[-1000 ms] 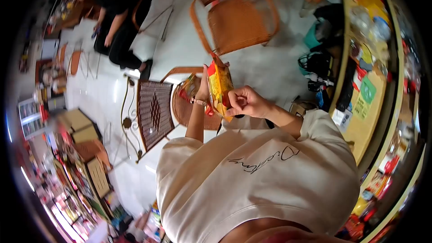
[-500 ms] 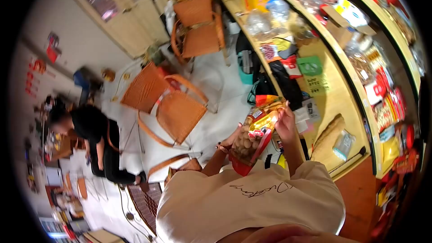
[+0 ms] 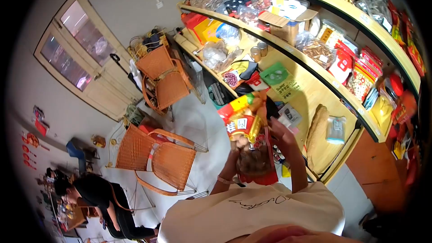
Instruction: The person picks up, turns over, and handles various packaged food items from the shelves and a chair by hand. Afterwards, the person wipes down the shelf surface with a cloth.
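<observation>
Left hand clasping a bag of dried longans in front of the wearer's chest.

The right hand is spread beside the bag's right edge, blurred; whether it touches, I cannot tell. If the left hand alone bears the weight, the smooth film could slip and the bag tip. Round brown fruit shows through its clear lower front; whether the top is sealed is unclear. On the wooden shelf beyond lies a green pouch, contents hidden; higher up, an open-flapped cardboard box sits beside a clear bag of brown dried pieces.
</observation>
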`<action>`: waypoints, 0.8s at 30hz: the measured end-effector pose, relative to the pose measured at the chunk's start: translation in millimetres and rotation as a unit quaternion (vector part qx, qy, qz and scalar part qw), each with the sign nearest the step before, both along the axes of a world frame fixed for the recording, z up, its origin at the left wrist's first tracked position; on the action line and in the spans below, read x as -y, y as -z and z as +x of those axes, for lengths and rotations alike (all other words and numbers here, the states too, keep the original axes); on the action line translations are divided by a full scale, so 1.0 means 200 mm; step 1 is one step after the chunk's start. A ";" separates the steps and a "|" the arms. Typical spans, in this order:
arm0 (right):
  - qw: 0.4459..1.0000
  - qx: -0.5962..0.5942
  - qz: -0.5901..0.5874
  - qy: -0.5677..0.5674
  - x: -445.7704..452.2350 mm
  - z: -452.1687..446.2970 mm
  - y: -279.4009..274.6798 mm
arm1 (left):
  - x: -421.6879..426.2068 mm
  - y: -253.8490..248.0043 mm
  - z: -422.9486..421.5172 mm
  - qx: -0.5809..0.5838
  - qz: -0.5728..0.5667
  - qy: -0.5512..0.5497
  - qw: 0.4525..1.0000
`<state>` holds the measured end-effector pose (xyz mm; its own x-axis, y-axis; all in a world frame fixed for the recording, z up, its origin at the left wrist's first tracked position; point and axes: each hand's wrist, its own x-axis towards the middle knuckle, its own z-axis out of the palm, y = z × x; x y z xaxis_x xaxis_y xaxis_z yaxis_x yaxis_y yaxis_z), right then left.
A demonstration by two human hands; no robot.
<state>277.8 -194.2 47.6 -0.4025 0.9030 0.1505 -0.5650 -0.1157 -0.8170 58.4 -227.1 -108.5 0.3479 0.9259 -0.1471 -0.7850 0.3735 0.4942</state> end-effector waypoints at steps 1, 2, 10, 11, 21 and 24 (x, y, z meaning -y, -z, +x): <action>0.999 0.041 0.022 -0.017 0.06 0.01 -0.06 | -0.03 -0.12 -0.01 -0.032 0.047 -0.013 0.998; 0.991 0.127 0.035 -0.013 0.11 0.02 -0.12 | -0.06 -0.25 -0.01 -0.067 0.099 -0.025 0.992; 0.977 0.067 -0.014 0.204 0.31 -0.02 0.03 | 0.02 -1.26 0.22 -0.524 0.358 -0.058 0.770; 0.978 0.067 0.006 0.195 0.34 0.00 0.00 | 0.00 -1.27 0.23 -0.520 0.399 -0.061 0.752; 0.956 0.008 0.074 0.285 0.52 -0.03 -0.26 | 0.00 -1.34 0.27 -0.309 0.405 -0.002 0.860; 0.932 0.065 0.123 0.335 0.57 -0.04 -0.32 | 0.04 -1.32 0.27 -0.273 0.399 0.004 0.875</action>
